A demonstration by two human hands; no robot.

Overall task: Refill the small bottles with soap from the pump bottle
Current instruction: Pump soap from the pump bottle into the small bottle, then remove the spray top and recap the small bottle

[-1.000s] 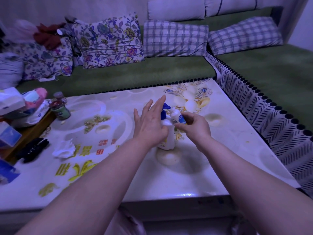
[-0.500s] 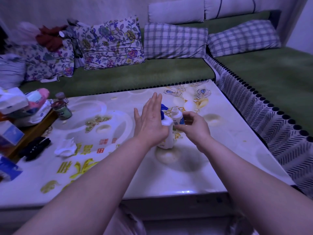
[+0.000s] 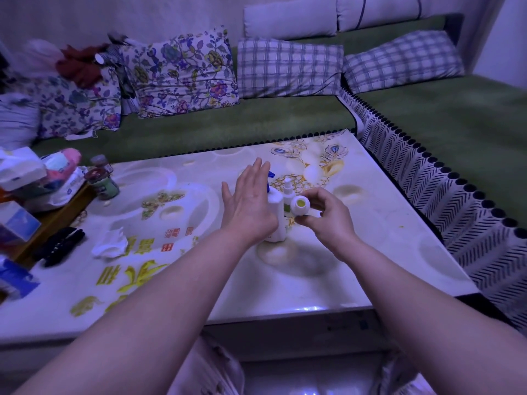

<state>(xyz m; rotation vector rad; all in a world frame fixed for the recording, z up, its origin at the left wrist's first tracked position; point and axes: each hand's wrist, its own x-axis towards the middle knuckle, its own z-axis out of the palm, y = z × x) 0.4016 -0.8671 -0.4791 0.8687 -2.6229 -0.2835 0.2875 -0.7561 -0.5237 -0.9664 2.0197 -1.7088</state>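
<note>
Head camera: my right hand [image 3: 325,215] has swung the small bottle [image 3: 301,205] off the pump bottle [image 3: 276,220] and tipped its open mouth toward me. Yellowish soap shows inside, so I reckon I'm checking the fill level. My left hand [image 3: 248,203] stays flat, fingers straight, on the pump, mid-counter [image 3: 370,238]. Right fingers curl round the little bottle. My palm hides the pump head, and the second small bottle [image 3: 288,187] behind is hard to read.
</note>
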